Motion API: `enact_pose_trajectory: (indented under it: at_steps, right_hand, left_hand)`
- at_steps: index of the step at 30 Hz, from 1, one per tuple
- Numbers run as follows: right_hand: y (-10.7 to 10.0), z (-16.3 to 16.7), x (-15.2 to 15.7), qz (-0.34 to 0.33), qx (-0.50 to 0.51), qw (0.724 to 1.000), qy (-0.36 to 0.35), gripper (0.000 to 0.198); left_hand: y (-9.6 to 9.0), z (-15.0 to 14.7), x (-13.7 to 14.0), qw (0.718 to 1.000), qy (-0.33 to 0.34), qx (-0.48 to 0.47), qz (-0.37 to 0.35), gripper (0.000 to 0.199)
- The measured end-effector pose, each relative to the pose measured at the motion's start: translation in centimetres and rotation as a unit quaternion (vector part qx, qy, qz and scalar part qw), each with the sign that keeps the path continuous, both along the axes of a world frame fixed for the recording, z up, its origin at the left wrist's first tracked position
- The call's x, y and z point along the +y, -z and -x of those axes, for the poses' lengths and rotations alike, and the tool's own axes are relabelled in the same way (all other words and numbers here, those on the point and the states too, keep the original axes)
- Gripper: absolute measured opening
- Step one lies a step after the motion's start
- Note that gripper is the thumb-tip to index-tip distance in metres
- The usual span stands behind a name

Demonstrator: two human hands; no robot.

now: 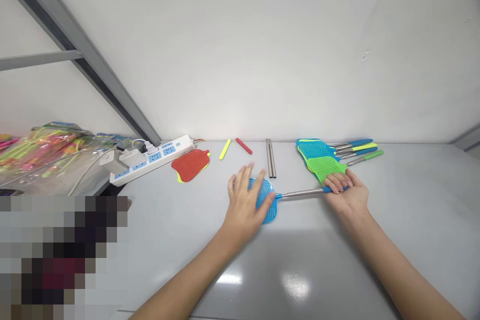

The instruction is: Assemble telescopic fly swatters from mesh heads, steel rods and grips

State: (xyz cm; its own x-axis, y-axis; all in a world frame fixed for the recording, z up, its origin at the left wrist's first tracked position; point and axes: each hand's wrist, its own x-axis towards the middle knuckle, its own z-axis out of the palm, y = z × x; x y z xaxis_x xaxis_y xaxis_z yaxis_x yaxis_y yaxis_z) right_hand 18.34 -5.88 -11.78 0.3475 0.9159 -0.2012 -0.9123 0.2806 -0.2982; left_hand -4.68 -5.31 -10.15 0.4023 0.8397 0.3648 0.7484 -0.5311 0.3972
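Note:
A blue fly swatter (268, 210) with a metal shaft lies across the grey table. My left hand (245, 205) rests over its mesh head, fingers spread, the thumb along the side near the shaft; part of the head is hidden beneath. The fingers of my right hand (348, 195) are wrapped round the blue handle at the other end. Just beyond that hand is a pile of fly swatters (326, 167) in blue, green and yellow, handles pointing right.
Two metal rods (270, 158) lie beyond the swatter. Farther left are a red handle (244, 146), a yellow handle (225, 149) and red and yellow swatter heads (191, 166). A white power strip (161, 156) with plugs stands beside bagged goods (56, 152). A wall (262, 60) rises behind.

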Motion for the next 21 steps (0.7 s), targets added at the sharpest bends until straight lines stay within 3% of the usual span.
enact_pose_trajectory:
  at_steps: [4,8,21]
  right_hand:
    - [0.2,-0.4,0.1,0.004,0.000,1.000,0.001,0.033]
    - [0.4,-0.4,0.1,0.011,-0.002,1.000,0.003,0.033]
    - [0.7,-0.2,0.2,0.034,0.027,0.999,0.033,0.030]
  left_hand:
    - [1.0,0.1,0.6,0.986,-0.115,-0.112,0.048,0.053]
    - [1.8,0.3,1.1,0.971,-0.106,-0.160,0.142,0.048]
    - [1.8,0.0,0.6,0.954,-0.144,-0.165,0.204,0.034]
